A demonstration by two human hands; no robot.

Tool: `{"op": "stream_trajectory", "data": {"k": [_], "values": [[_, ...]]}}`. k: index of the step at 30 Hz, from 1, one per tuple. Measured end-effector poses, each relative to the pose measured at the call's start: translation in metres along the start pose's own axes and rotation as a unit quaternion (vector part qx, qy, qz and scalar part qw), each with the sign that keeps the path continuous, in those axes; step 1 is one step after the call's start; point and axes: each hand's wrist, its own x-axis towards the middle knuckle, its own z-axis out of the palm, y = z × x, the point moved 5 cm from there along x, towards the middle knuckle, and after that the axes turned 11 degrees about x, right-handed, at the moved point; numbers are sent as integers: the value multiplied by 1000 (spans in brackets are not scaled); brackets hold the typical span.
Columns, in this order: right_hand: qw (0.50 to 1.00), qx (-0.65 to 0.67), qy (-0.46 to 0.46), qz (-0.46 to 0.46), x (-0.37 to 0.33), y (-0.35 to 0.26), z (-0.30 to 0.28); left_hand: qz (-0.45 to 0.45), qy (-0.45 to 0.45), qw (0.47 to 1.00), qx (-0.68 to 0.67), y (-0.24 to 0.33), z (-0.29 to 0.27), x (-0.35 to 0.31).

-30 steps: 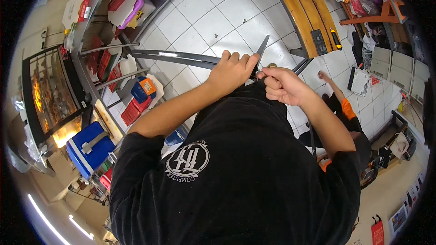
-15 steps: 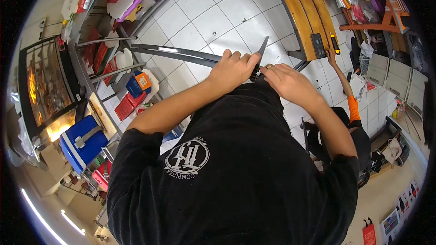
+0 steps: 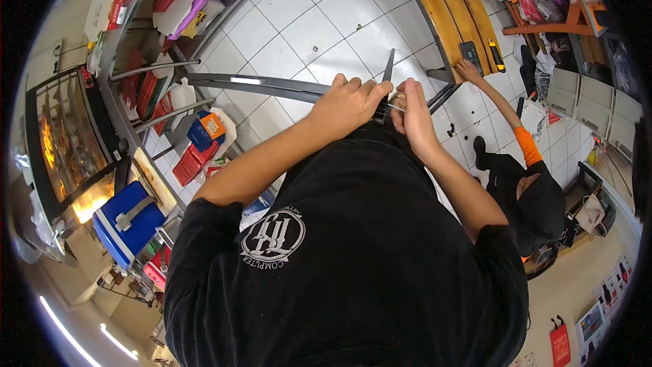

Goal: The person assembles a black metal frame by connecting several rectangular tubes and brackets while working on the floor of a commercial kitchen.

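Note:
My left hand [image 3: 350, 107] is closed around the end of a long dark grey bar [image 3: 258, 85], which stretches left across the view in front of my waist. From beside that hand a dark, tapering flat piece [image 3: 390, 66] points up. Just right of it, my right hand [image 3: 415, 117] has its fingers curled and pinched on a thin silvery rod [image 3: 395, 107], its kind too small to tell. Both hands are close together over a dark slotted part [image 3: 379, 114] against my black shirt. My fingers partly hide that part.
A person with an orange sleeve [image 3: 527, 146] crouches at right, a hand [image 3: 467, 70] by the wooden bench [image 3: 441, 7]. On the bench lie a black device [image 3: 471, 56] and a yellow-black cutter [image 3: 496, 56]. Left are a metal-framed rack [image 3: 163, 66] and a blue box [image 3: 128, 221].
My right hand has turned, its fingers going from laid flat over the part to curled upward around the thin rod. The other person's hand has shifted left along the bench edge.

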Motion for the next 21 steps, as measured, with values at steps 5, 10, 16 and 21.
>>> {"op": "stream_trajectory", "data": {"k": [5,10,16,21], "values": [[798,-367,-50,-475,-10,-34,14,30,-124,975,-181,-11,-10,8],[707,-447,-86,-541,-15,-38,19,49,-263,916,-299,-30,-11,21],[979,-133,-103,119,5,-8,4,30,-351,862,-365,-43,-12,29],[955,79,-88,272,-3,1,11,55,-359,856,-368,-42,-7,29]]}}
